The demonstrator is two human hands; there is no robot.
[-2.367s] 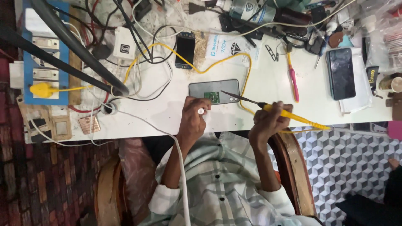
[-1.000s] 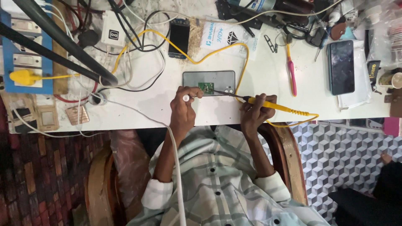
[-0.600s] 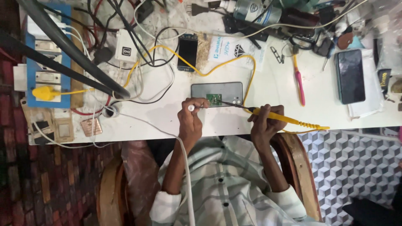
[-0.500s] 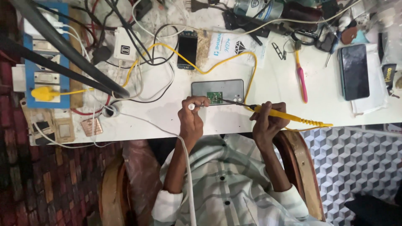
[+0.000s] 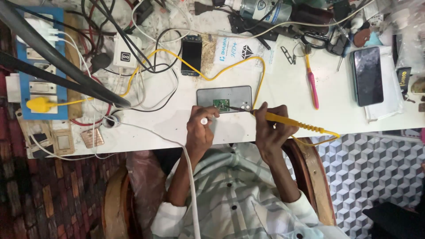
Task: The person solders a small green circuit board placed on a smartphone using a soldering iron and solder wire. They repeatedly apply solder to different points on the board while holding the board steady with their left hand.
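A grey phone body (image 5: 230,94) lies flat on the white table (image 5: 283,90), with a small green circuit board (image 5: 221,105) on its near edge. My right hand (image 5: 271,129) grips a yellow soldering iron (image 5: 292,123); its dark tip rests at the right side of the board. A yellow cable (image 5: 230,70) loops from the iron across the table. My left hand (image 5: 200,130) pinches a thin white-tipped tool on a white cable (image 5: 190,177), its tip just left of the board.
A blue power strip (image 5: 40,62) with a yellow plug (image 5: 39,104) and tangled wires fills the left. Two black lamp arms (image 5: 62,66) cross there. A black phone (image 5: 191,55), a pink-handled tool (image 5: 312,86) and a dark phone (image 5: 368,76) lie farther back and right.
Both hands stay at the green board with the same tools. The iron tip has held at the board while the view shifted slightly from frame to frame.
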